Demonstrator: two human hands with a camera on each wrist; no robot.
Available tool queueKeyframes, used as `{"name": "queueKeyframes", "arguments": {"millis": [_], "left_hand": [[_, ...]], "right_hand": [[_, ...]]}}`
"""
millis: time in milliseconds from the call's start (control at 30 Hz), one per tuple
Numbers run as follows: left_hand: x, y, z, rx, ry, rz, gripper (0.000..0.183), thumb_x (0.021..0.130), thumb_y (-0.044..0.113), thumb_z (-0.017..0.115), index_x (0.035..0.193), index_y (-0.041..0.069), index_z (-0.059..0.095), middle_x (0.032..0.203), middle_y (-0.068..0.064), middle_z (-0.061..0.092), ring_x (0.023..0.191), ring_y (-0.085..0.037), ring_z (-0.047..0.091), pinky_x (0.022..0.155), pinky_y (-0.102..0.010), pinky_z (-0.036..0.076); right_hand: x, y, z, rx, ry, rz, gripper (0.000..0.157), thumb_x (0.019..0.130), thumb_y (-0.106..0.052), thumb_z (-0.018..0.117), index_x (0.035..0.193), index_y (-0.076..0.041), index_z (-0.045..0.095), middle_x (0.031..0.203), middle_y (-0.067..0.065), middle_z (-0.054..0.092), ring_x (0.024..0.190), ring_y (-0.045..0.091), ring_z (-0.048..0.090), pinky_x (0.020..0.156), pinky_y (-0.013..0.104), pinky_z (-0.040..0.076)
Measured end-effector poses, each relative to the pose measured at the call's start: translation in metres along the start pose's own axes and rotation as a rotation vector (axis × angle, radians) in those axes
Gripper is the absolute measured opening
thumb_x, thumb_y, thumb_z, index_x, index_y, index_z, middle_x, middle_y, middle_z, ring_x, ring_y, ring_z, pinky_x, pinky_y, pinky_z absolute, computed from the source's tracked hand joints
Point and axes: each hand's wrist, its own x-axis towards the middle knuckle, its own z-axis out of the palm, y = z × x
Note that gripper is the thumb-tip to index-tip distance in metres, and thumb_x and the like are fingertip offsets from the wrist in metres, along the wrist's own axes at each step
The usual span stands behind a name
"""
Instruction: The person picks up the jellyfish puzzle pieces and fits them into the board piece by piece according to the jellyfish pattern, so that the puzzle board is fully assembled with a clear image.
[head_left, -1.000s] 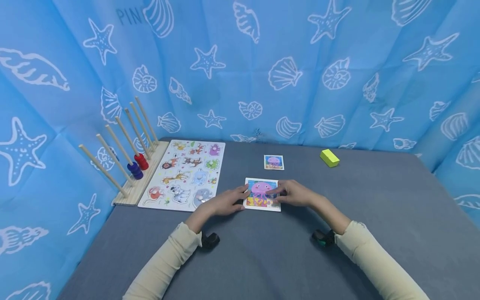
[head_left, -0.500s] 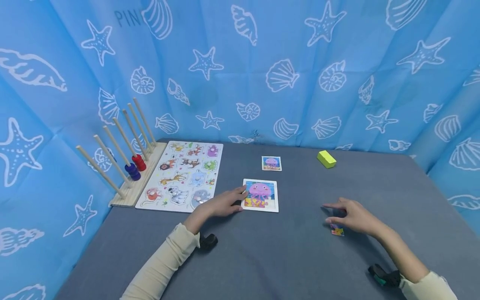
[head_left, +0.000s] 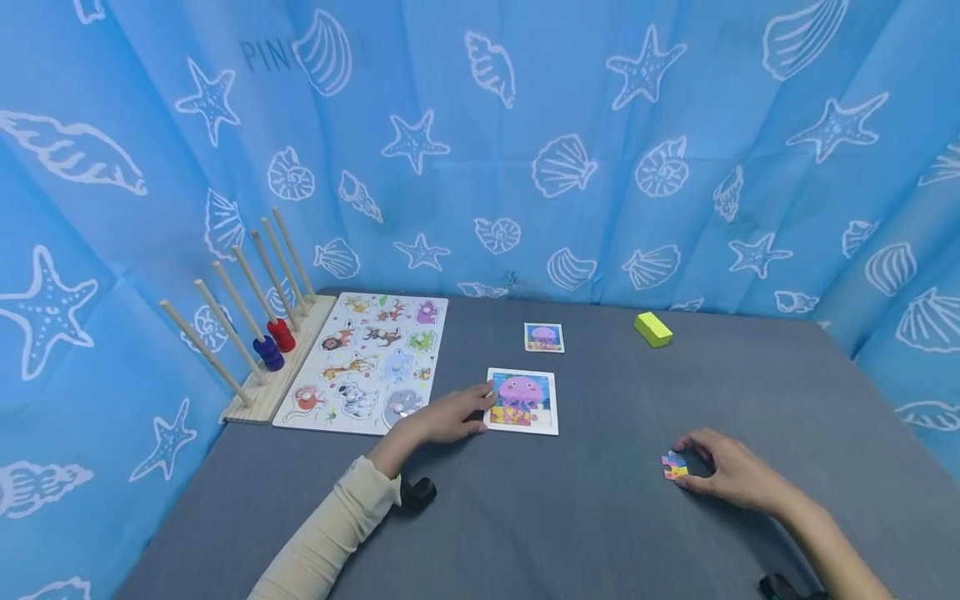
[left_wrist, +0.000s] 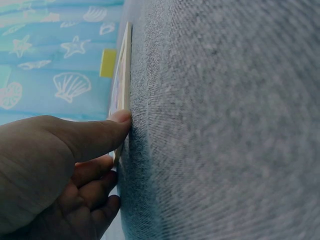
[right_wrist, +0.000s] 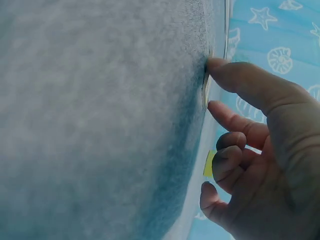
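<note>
A white-rimmed jellyfish puzzle board (head_left: 554,407) lies flat on the grey cloth, with a pale bare patch at its picture's lower right. My left hand (head_left: 444,417) holds the board's left side, thumb near the lower corner and a finger higher up; in the left wrist view the thumb (left_wrist: 97,137) meets the board's edge. Off to the right, my right hand (head_left: 731,473) pinches a small colourful jigsaw piece (head_left: 674,467) between thumb and index finger. The right wrist view shows that piece (right_wrist: 205,89) edge-on, close to the cloth, other fingers curled back.
A small jellyfish picture card (head_left: 543,337) lies beyond the board. Farther right sits a yellow block (head_left: 653,330). At left are an animal peg puzzle (head_left: 360,362) and a wooden rack (head_left: 281,367) with upright pegs, red and blue rings. A blue curtain (head_left: 465,150) hangs behind.
My right hand has left the puzzle board, moved right and toward me, and taken hold of the jigsaw piece on the cloth. The left hand has stayed at the board.
</note>
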Motion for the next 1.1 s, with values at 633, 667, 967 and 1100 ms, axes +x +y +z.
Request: {"name": "queueKeyframes", "arguments": {"millis": [633,667,967,1100], "left_hand": [[-0.001,0.0,0.001,-0.014,-0.003,-0.012,0.054,0.095,0.021,0.05,0.143,0.005,0.03,0.154,-0.012,0.016,0.141,-0.027,0.019,0.112,-0.045,0.022],[-0.001,0.0,0.001,-0.016,-0.003,-0.015,0.054,0.095,0.022,0.05,0.143,0.006,0.029,0.154,-0.012,0.016,0.141,-0.027,0.019,0.113,-0.045,0.022],[0.0,0.0,-0.001,-0.012,0.005,-0.022,0.055,0.095,0.021,0.051,0.143,0.005,0.03,0.154,-0.012,0.017,0.141,-0.026,0.019,0.113,-0.043,0.023],[-0.001,0.001,-0.001,-0.016,0.007,-0.011,0.054,0.095,0.02,0.051,0.142,0.004,0.031,0.153,-0.013,0.018,0.14,-0.027,0.02,0.112,-0.042,0.023]], "right_hand": [[0.022,-0.025,-0.005,-0.107,0.045,-0.115,0.034,0.071,-0.028,0.075,0.097,-0.011,0.062,0.082,-0.006,0.055,0.065,0.002,0.038,0.056,0.019,0.032],[0.027,-0.029,-0.006,-0.111,0.047,-0.126,0.034,0.071,-0.027,0.075,0.097,-0.011,0.062,0.082,-0.006,0.055,0.065,0.003,0.038,0.056,0.019,0.032],[0.081,-0.075,0.0,-0.054,-0.005,-0.198,0.036,0.075,-0.032,0.073,0.1,-0.009,0.062,0.085,-0.003,0.056,0.072,0.01,0.045,0.061,0.024,0.037],[0.102,-0.089,0.01,-0.036,-0.025,-0.219,0.035,0.075,-0.031,0.072,0.099,-0.008,0.063,0.088,-0.001,0.058,0.074,0.01,0.047,0.063,0.025,0.041]]}}
